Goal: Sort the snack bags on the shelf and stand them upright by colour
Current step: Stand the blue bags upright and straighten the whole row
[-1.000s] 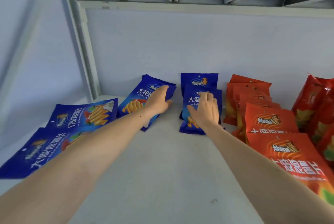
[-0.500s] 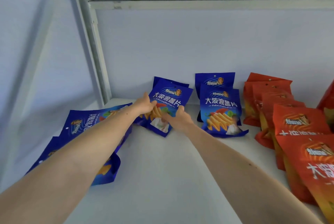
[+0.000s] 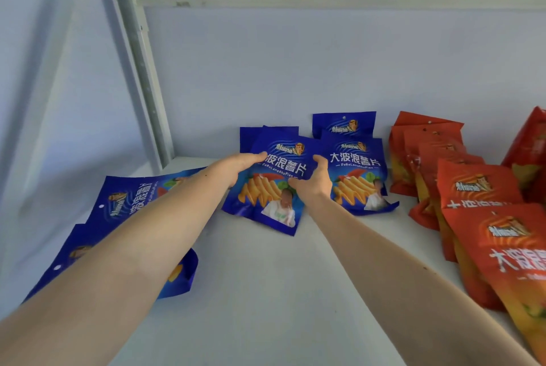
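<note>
Both hands have come onto one blue bag [image 3: 276, 185] at the back of the shelf [image 3: 266, 292] — left hand [image 3: 236, 166] on its left edge, right hand [image 3: 313, 182] curled on its right edge, tipping it up beside the standing blue pair [image 3: 354, 165]. A second ago each hand was on a separate bag. The grip looks light, thumbs apparently in front — two blue bags [image 3: 130, 218] lie flat at left.

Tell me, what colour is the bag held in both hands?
Blue bag, seen in the head view.
</note>
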